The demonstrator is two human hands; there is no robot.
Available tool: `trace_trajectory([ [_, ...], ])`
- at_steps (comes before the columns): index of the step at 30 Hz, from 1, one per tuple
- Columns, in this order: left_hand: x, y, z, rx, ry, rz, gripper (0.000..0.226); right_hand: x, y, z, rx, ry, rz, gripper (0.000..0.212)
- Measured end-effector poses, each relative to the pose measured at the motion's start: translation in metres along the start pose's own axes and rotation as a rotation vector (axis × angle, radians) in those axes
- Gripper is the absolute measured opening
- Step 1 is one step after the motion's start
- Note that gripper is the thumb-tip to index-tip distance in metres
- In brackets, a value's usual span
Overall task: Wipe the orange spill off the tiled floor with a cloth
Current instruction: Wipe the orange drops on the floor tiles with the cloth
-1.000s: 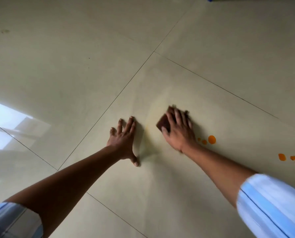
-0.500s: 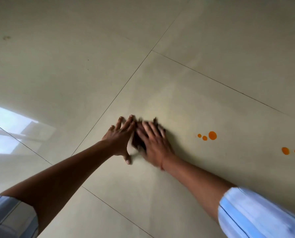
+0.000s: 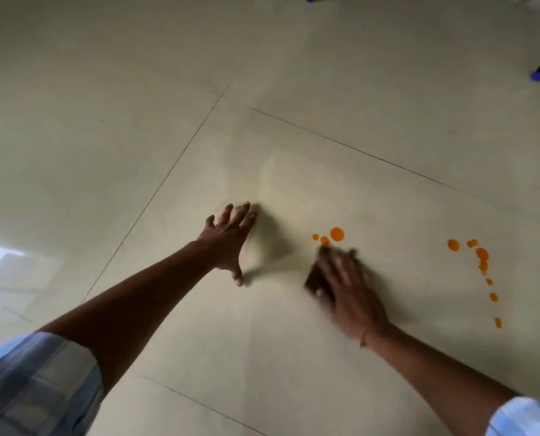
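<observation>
Cloth [image 3: 314,280] under right hand [image 3: 348,292], beside spill [image 3: 336,234]

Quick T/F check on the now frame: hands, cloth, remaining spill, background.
1. The right hand presses a dark brown cloth on the floor. True.
2. The left hand holds a second cloth. False: it is empty, spread flat on the tiled floor.
3. The three orange drops just beyond the cloth are already wiped. False: they are still there.
4. A trail of orange drops lies to the right of the right hand. True.
5. A dark furniture leg with a blue foot stands at top right. True.
</observation>
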State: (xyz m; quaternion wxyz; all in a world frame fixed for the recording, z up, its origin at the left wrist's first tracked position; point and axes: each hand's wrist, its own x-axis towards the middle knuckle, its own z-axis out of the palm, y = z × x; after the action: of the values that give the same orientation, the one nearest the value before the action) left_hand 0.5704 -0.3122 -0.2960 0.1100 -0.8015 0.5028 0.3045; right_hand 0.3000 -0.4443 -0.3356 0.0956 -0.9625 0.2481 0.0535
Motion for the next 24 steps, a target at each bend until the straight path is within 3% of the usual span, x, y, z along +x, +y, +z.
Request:
trace_trajectory([
  [2, 0.012, 0.016, 0.001, -0.006, -0.016, -0.004, 0.156, 0.048, 0.033, -0.013, 0.056, 0.018, 0.389, 0.071],
  [3, 0.016, 0.021, 0.003, -0.004, -0.02, -0.01, 0.158, 0.078, 0.033, -0.017, 0.101, 0.026, 0.498, 0.07],
  [4, 0.018, 0.022, 0.005, -0.006, -0.016, -0.021, 0.159, 0.104, 0.018, -0.02, 0.111, 0.009, 0.494, 0.069],
  [6, 0.022, 0.022, 0.009, -0.007, -0.005, -0.025, 0.158, 0.123, -0.025, -0.008, 0.05, 0.063, 0.293, 0.067],
  [9, 0.018, 0.021, 0.009, -0.019, -0.007, -0.024, 0.158, 0.046, -0.051, 0.008, 0.02, 0.004, -0.08, 0.063],
  [10, 0.017, 0.022, 0.007, -0.026, -0.016, -0.025, 0.158, 0.016, -0.034, 0.005, 0.027, -0.043, -0.112, 0.065],
  [12, 0.017, 0.023, 0.006, -0.028, -0.034, -0.017, 0.16, 0.0, 0.019, 0.0, 0.016, -0.011, 0.022, 0.068],
  [15, 0.02, 0.023, 0.007, -0.026, -0.036, -0.02, 0.162, 0.081, 0.036, -0.017, 0.074, 0.014, 0.417, 0.067],
  [18, 0.022, 0.021, 0.008, -0.004, -0.044, -0.03, 0.16, 0.107, -0.037, -0.005, 0.042, 0.048, 0.205, 0.065],
  [21, 0.02, 0.026, 0.004, -0.002, -0.057, -0.033, 0.158, 0.014, -0.032, 0.008, 0.043, -0.018, -0.06, 0.066],
  [22, 0.019, 0.029, 0.003, -0.002, -0.067, -0.032, 0.158, -0.005, -0.007, 0.007, 0.038, -0.004, -0.038, 0.067],
  [24, 0.019, 0.032, 0.0, -0.002, -0.078, -0.044, 0.158, 0.012, 0.032, -0.001, 0.028, -0.007, 0.188, 0.068],
])
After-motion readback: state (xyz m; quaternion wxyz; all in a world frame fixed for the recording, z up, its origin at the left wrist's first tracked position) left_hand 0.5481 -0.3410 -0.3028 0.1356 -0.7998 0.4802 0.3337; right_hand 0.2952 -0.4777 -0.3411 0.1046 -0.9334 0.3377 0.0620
